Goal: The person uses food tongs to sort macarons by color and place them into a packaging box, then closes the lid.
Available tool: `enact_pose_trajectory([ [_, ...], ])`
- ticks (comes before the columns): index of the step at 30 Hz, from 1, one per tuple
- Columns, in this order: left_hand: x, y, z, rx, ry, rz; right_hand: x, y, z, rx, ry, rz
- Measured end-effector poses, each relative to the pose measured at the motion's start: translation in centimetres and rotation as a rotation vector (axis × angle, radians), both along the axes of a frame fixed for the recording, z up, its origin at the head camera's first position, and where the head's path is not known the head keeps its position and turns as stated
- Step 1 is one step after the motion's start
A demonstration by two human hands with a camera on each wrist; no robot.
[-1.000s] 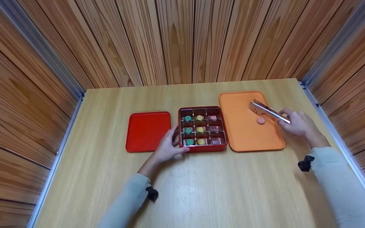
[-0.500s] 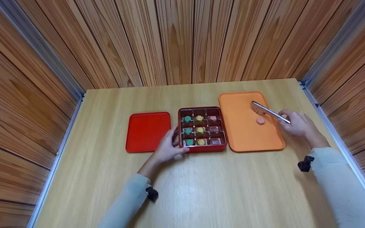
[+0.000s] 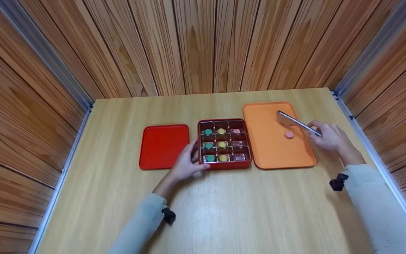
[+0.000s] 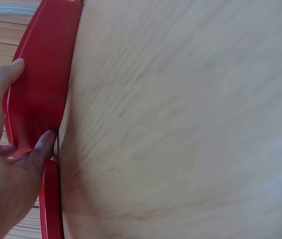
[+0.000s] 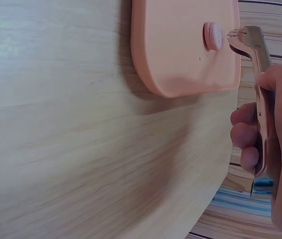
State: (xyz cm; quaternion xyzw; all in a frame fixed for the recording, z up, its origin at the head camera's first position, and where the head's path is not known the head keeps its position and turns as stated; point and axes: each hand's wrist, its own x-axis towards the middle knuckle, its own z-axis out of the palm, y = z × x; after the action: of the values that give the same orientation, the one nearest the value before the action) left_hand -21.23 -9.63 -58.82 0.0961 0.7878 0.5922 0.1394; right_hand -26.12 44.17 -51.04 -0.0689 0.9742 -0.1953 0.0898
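Observation:
My left hand (image 3: 186, 163) holds the near left corner of a red box (image 3: 226, 165), thumb on its front wall and fingers along its left side. Inside, a clear divided liner holds green macarons (image 3: 208, 145) in the left column, yellow ones (image 3: 222, 144) in the middle column, and a pink one (image 3: 236, 131) at the far right. My right hand (image 3: 331, 137) grips metal tongs (image 3: 300, 123), their toothed tips over the orange tray (image 3: 270, 155). A single pink macaron (image 5: 213, 36) stands on that tray, just beside the tips in the right wrist view.
A red lid (image 3: 160, 148) lies flat on the wooden table (image 3: 224, 208), left of the box. The orange tray sits close against the box's right side. Wood-plank walls (image 3: 196, 46) rise behind and at both sides.
The tongs' two arms, apart a second ago, have come together, and their tips have shifted slightly over the tray. The left hand and the box look the same.

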Motion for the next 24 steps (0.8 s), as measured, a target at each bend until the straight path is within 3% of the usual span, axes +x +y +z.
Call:
enact_pose_trajectory([
  [16, -0.2, 0.0, -0.2, -0.015, 0.008, 0.003, -0.2, -2.4, 0.8, 0.027, 0.113, 0.084],
  [24, -0.2, 0.0, -0.3, -0.023, 0.012, -0.002, -0.2, -3.5, 1.3, -0.005, 0.115, 0.142],
])
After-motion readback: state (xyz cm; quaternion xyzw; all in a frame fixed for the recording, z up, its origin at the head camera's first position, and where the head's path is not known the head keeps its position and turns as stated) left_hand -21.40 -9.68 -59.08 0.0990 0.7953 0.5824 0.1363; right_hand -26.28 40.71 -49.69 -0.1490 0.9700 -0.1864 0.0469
